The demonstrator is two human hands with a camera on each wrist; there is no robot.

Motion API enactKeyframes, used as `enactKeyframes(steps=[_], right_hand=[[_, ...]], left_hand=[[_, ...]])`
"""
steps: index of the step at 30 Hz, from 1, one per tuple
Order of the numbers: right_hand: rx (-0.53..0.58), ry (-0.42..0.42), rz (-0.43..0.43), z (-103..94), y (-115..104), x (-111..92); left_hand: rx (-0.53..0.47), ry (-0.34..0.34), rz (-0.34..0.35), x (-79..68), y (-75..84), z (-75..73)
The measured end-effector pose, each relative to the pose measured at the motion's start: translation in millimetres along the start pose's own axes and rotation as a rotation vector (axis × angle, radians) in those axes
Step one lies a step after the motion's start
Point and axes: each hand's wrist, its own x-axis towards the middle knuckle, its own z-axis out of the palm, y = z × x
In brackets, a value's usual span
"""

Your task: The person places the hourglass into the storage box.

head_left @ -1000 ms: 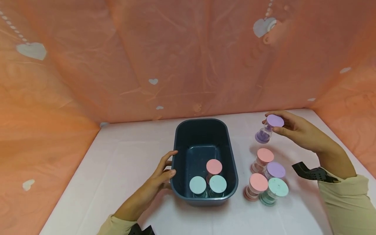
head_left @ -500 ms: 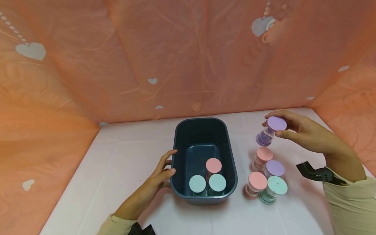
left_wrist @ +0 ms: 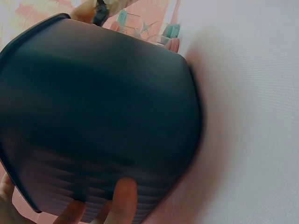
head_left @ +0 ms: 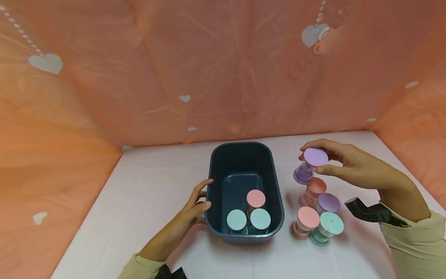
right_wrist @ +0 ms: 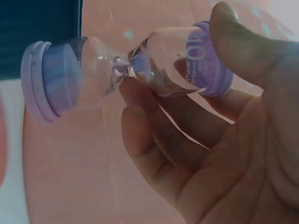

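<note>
My right hand (head_left: 343, 159) pinches a purple-capped sand timer (head_left: 304, 170) between thumb and fingers, raised and tilted over the group at the right. In the right wrist view, the purple cap under my thumb (right_wrist: 233, 37) carries printed lettering, and a clear waisted tube joins it to the other cap. My left hand (head_left: 191, 205) rests against the left side of a dark blue bin (head_left: 244, 240), its fingers spread along the wall and fingertips at the rim. One pink-capped timer (head_left: 256, 198) and two mint-capped timers (head_left: 237, 219) stand inside the bin's near end.
Right of the bin, two pink-capped timers (head_left: 308, 217), a purple-capped timer (head_left: 329, 202) and a mint-capped timer (head_left: 331, 223) stand close together on the white tabletop (head_left: 139, 193). Orange sheeting (head_left: 223, 77) with heart prints encloses the back and sides.
My right hand has brought the purple sand timer left and toward me, so it now overlaps the rear pink-capped timer in view. My left hand stays at the bin.
</note>
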Motion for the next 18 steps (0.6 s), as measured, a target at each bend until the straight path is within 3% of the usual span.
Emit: enactKeyframes(steps=[5, 9, 18], right_hand=[[-0.041, -0.058, -0.013, 4.5, -28, 23], [0.002, -0.120, 0.031, 10.9, -44, 38], [0.034, -0.202, 0.067, 36.4, -60, 66]], left_hand=[[-0.002, 0.007, 0.006, -1.9, 0.1, 0.3], [0.002, -0.002, 0.019, -0.7, 0.5, 0.0], [-0.002, -0.001, 0.007, 1.3, -0.4, 1.9]])
